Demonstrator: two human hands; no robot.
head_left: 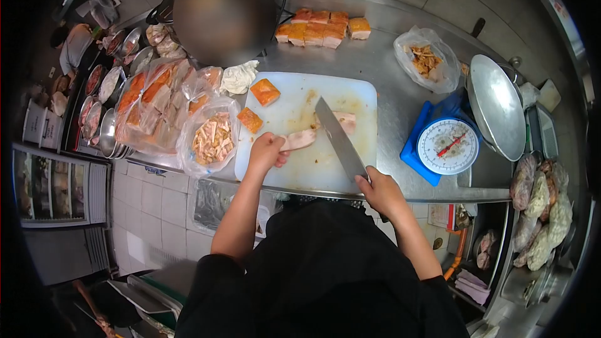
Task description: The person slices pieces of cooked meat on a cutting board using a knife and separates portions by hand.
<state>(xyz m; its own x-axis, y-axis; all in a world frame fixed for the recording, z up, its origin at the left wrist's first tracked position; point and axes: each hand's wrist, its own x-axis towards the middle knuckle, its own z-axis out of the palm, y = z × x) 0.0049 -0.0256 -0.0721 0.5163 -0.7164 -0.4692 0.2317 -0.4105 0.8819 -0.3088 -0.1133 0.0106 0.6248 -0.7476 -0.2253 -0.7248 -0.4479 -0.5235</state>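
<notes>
My left hand [268,152] is closed on one end of a pale strip of pork [299,140] above the white cutting board [294,172]. In my right hand [380,192] is the handle of a cleaver [341,141], its broad blade slanting up and left over the board. Another piece of pork [345,122] lies partly behind the blade. Two chunks of crisp-skinned roast pork, one larger [265,92] and one smaller [250,121], sit at the board's upper left. Brown juice stains mark the board.
Left of the board are a bag of chopped meat [213,139] and a big bag of roast pork [156,103]. Roast pork blocks [316,27] line the back. A blue dial scale [447,145], a metal bowl [498,106] and a bag of brown pieces [426,59] stand right. A person [75,47] is far left.
</notes>
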